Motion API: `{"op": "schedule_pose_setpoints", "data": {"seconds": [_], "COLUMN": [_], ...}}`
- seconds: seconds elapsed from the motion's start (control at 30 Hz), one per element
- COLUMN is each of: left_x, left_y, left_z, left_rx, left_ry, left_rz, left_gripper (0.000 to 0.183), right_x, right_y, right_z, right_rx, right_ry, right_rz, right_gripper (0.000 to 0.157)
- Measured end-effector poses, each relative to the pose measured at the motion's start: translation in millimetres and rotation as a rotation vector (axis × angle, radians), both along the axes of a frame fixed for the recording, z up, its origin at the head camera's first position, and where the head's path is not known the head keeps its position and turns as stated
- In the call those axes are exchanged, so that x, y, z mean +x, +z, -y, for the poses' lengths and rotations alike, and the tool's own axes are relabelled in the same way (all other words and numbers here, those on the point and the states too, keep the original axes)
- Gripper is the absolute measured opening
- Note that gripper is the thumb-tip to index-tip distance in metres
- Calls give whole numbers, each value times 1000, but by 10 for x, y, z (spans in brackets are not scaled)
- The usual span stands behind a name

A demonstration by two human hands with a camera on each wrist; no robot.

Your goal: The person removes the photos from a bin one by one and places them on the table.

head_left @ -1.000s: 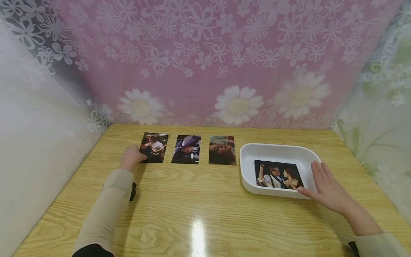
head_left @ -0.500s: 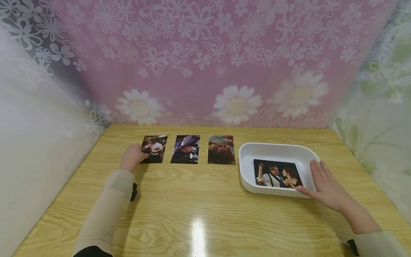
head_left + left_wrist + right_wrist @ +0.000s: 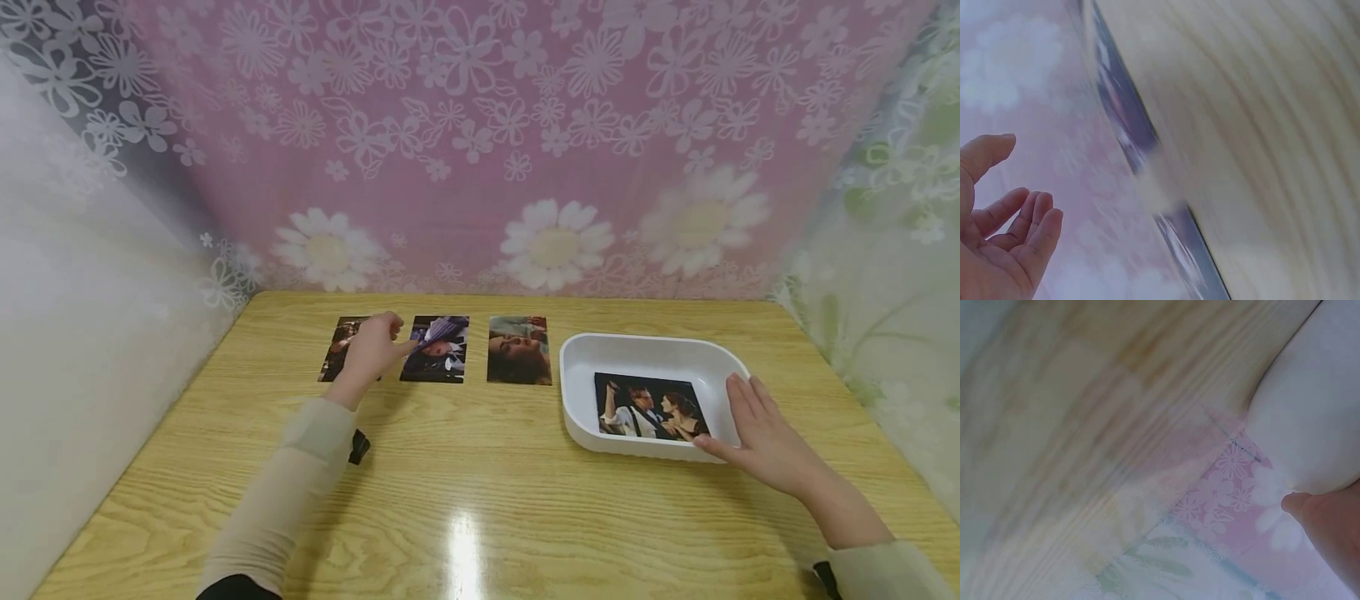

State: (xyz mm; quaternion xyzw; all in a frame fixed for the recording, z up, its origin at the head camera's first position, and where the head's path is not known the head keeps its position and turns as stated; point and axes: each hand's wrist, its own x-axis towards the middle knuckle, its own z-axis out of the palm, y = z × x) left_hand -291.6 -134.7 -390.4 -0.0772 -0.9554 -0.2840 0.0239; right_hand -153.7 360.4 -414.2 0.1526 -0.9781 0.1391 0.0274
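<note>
In the head view, my left hand is over the leftmost photo, covering part of it. Its thumb tip overlaps the left edge of the middle photo, which shows a figure in a purple striped hat. The left wrist view has the same hand with loosely bent fingers and nothing between them. My right hand rests at the right end of a white plastic tray, fingers straight and thumb along the front rim. Inside the tray lies a dark photo of a couple.
A third photo, a close-up of a face, lies between the middle photo and the tray. All sit on a wood-grain table. Behind it hangs a pink floral cloth, with pale cloth on both sides.
My left hand has left the leftmost photo's left edge and moved right, across that photo to the middle one. The leftmost photo stays on the table. My right hand keeps its place on the tray.
</note>
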Motion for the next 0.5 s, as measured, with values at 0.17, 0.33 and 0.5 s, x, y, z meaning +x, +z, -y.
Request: {"op": "schedule_pose_setpoints", "data": {"seconds": [0.17, 0.33, 0.5], "left_x": [20, 79, 145], "left_y": [31, 73, 93], "left_z": [-333, -691, -1053], "left_rx": [79, 139, 143], "left_ry": [-90, -171, -298], "left_rz": [-33, -33, -60], "left_gripper": [39, 38, 38], "right_x": [-2, 0, 3], "right_y": [9, 16, 25], "right_z": [8, 19, 26], "right_rx": [4, 6, 2], "right_ry": [-5, -6, -7], "right_rz": [7, 11, 16], "right_gripper": [94, 94, 94]}}
